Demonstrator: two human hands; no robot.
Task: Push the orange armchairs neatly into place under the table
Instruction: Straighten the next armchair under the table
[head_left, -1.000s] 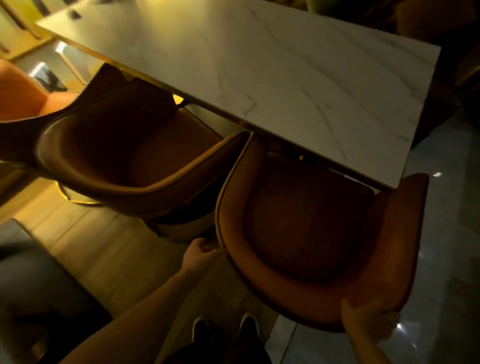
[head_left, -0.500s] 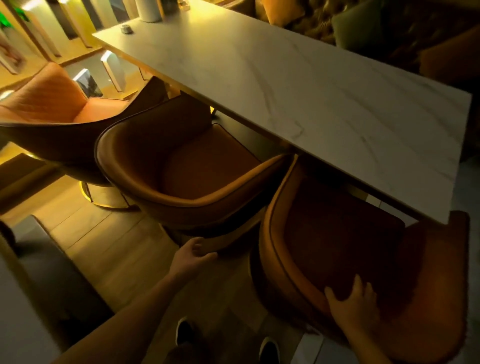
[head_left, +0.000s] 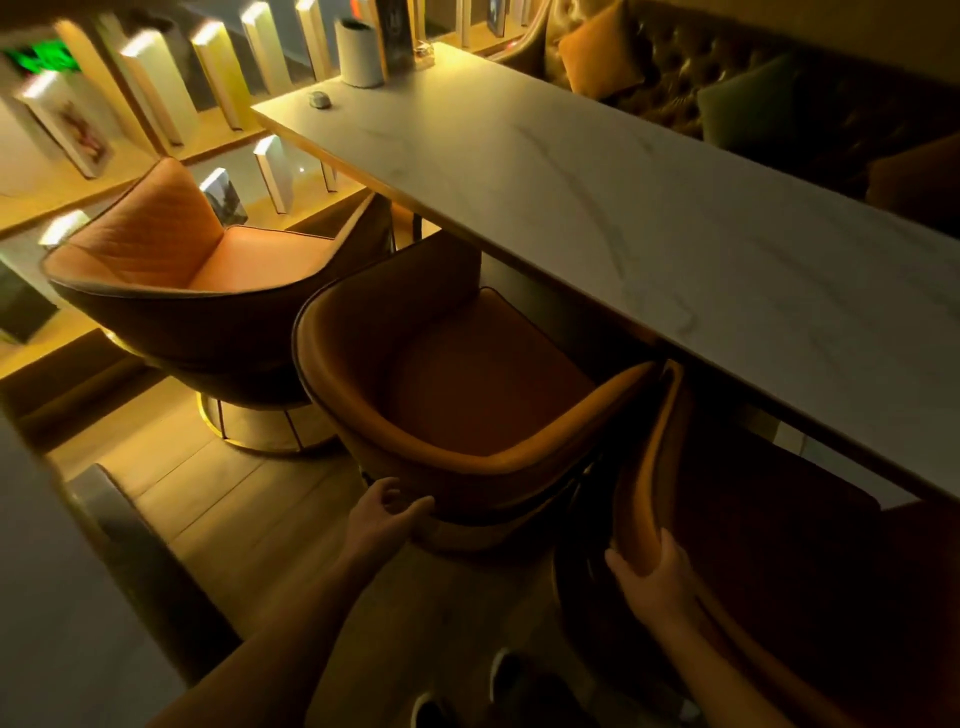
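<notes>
**Hand positions relative to the middle and near armchairs at the table edge**

Three orange armchairs are shown along the near long side of the marble table (head_left: 649, 218). The far armchair (head_left: 208, 270) stands well out from the table and is turned partly away from it. The middle armchair (head_left: 467, 395) is set with its seat front beneath the table edge, while its curved back remains out in the aisle. The near armchair (head_left: 753, 545) is seen only in part at the lower right; its arm rail lies just beside, perhaps touching, the arm of the middle armchair.

The left hand (head_left: 382, 519) is placed against the outer lower shell of the middle armchair's back, its fingers loosely curled; whether a firm hold is taken cannot be told. The right hand (head_left: 657, 577) is closed over the upper rim of the near armchair's back.

The relation on which the coming move is judged to depend is indicated as follows. The table lies ahead and to the right of both hands, and its long axis runs from upper left to lower right. The middle armchair lies directly beyond the left hand, which is the nearer to it. A push is therefore expected to be directed across the table's long axis, toward the edge. Scraping between the two adjacent chair arms is considered a risk.
</notes>
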